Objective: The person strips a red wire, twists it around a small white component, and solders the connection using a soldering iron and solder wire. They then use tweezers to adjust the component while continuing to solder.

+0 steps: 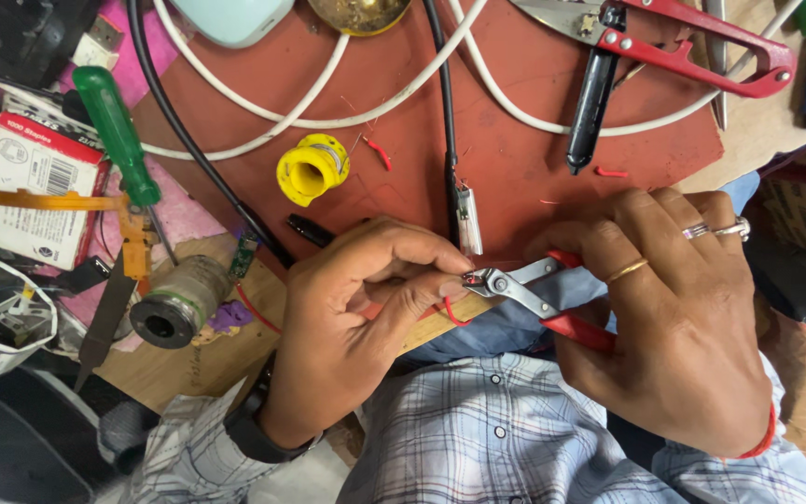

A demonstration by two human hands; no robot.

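Left hand [352,317] pinching a thin red wire [450,313] between thumb and forefinger, fingers closed narrow on it, just above the near edge of the table [179,369]. Right hand [678,322] wrapped around the red handles of small cutting pliers [515,285], fingers closed on the tool, rings on two of them. Metal nose of the pliers meeting the wire right at the left fingertips; whether the blades bite through or only touch, cannot tell. Both hands held over a plaid shirt front and a fold of blue cloth, just off the table's near edge.

Further back, on a red mat [534,140] toward the far edge: a yellow spool [312,168], a black cable [447,112] ending in a small clear plug, looping white cables [328,121], a black probe [592,98] and red-handled snips [692,47]. Toward the left edge, a green-handled screwdriver [118,135] beside a white box, and a grey cylinder [179,301] lying on its side near the left hand.
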